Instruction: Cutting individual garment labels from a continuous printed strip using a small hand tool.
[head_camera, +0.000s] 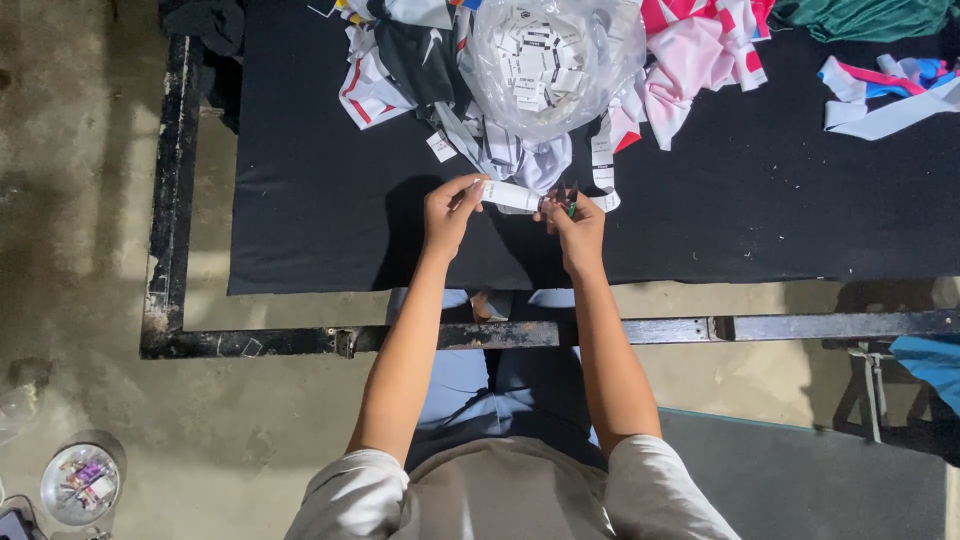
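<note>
My left hand (450, 208) pinches the left end of a white fabric strip (512, 196) above the black table cloth (320, 190). At the strip's right end, my right hand (574, 226) holds it together with a small dark tool with a green part (571, 206). Just beyond the strip lies a clear plastic bag (548, 60) full of small white tags. A heap of white, black and red cloth pieces (400, 65) sits to the bag's left, touching it.
Pink and white cloth (690, 60) lies to the right of the bag, green fabric (865, 18) at the far right corner, blue and pink strips (885, 90) near it. A black metal frame (170, 200) edges the table. A round tray of small items (80, 484) rests on the concrete floor.
</note>
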